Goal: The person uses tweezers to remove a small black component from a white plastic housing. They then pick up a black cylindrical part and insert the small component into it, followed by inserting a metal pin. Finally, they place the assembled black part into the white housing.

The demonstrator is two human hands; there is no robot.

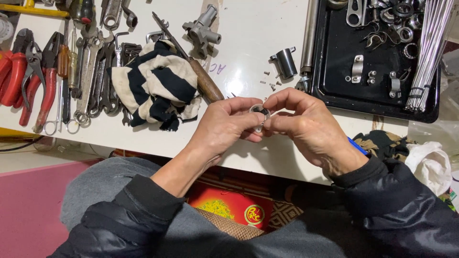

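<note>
Left hand [224, 125] and right hand [306, 125] pinch, fingers [282, 100] clamped, what looks like 1 small metal ring [259, 112] above the desk [248, 43].

Small metal ring part [259, 112] mostly hidden by fingers of left hand [224, 126] and right hand [306, 126]; shape unclear. Spoke bundle [430, 52] and red pliers [12, 71] cut by edges.

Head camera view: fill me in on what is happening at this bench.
A person seated at a white table holds a small round metal ring part between the fingertips of both hands, left hand and right hand, just above the table's near edge. A black-and-cream striped rag, red-handled pliers and steel wrenches lie to the left; a black tray of metal parts sits to the right.
</note>
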